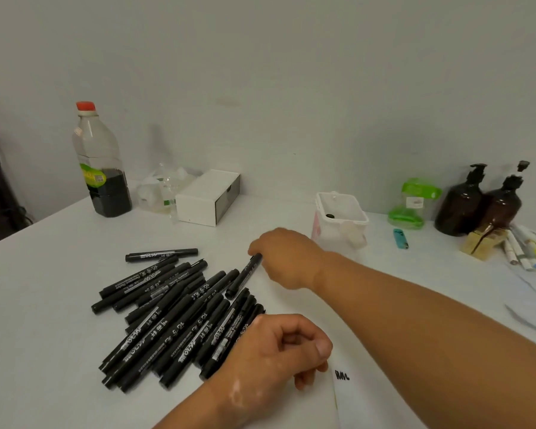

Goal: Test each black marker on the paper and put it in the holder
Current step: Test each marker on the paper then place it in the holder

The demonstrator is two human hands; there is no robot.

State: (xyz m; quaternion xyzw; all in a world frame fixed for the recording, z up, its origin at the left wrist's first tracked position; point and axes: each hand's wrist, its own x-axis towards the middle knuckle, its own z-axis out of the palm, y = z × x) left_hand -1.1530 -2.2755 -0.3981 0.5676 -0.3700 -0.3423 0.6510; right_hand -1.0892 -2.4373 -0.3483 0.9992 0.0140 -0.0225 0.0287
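Black markers (180, 317) lie in a loose heap at centre-left of the frame, spread across the white table (44, 305), most of them slanting from lower left to upper right. At the heap's upper right edge the right hand (287, 258) reaches in from the right side of the frame, fingers curled down onto the top end of 1 marker (245, 275) — it looks pinched between fingertips and thumb, though the hand hides the grip itself. Its lower end sits by the heap. In the lower centre the left hand (276, 351) rests as a loose fist on the near end of the pile and the edge of the paper (362, 400), holding nothing that can be seen. A short black scribble (342, 375) marks the paper just right of that hand. Behind the right hand, upper right of centre, stands the white holder (342, 218) — open-topped, with 1 dark marker end showing inside.
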